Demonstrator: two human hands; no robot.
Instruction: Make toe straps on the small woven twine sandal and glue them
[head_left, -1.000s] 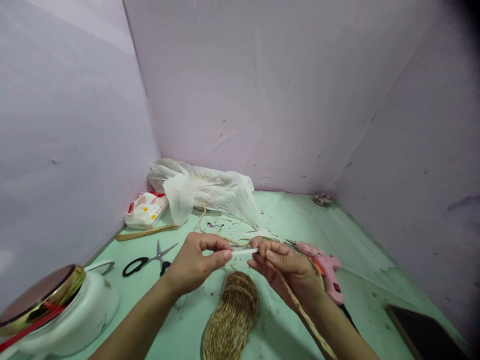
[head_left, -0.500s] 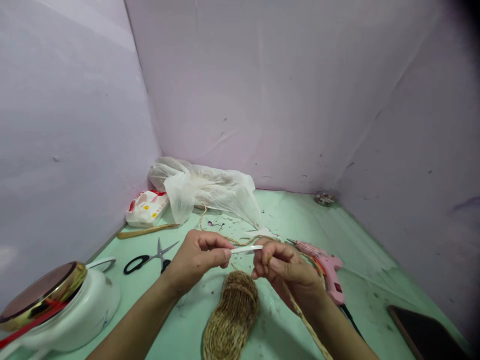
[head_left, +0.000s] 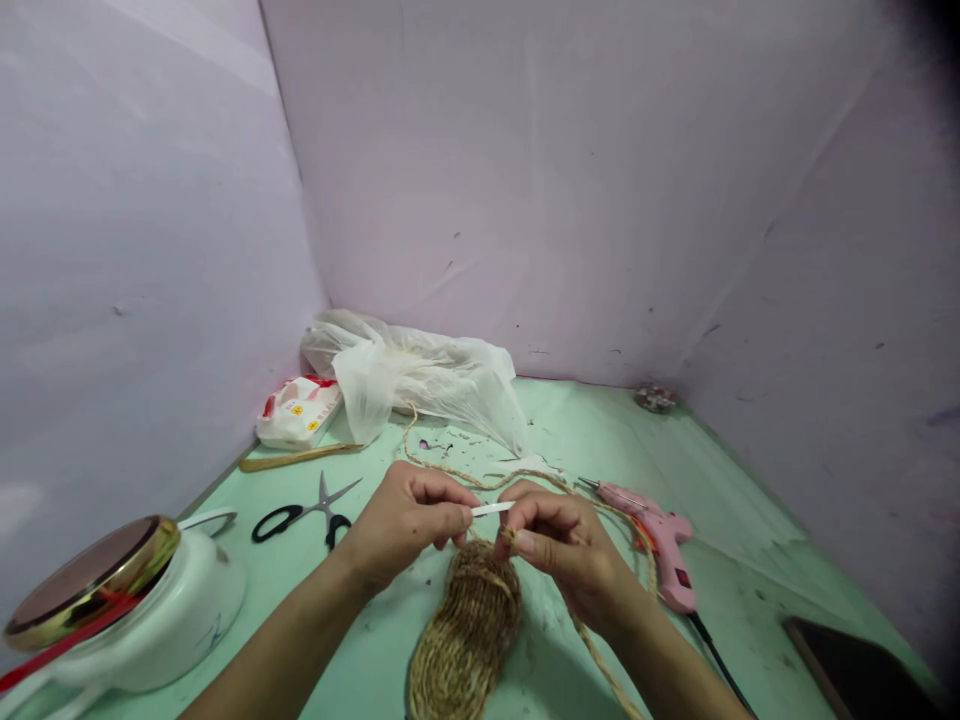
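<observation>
A narrow white strip (head_left: 492,509) is pinched between the thumb and fingers of my left hand (head_left: 420,515); its far end meets the fingers of my right hand (head_left: 559,540). Between my right thumb and index finger sits the end of a braided straw cord (head_left: 510,537). This cord runs below the hand and also curves across the table behind both hands. Under my hands lies a slipper-shaped piece of coiled straw cord (head_left: 465,640), its top partly covered by fingers.
Open black-handled scissors (head_left: 324,508) lie left, near a white pot (head_left: 195,610) with a gold-rimmed lid. A pink glue gun (head_left: 660,540) and dark phone (head_left: 855,665) are right. Behind lie a plastic bag (head_left: 427,375), tissue pack (head_left: 298,412) and wooden stick (head_left: 300,457).
My right hand has shifted slightly left and turned, so the cord end now shows at its fingertips. Less of the white strip shows between my hands. The view has shifted slightly.
</observation>
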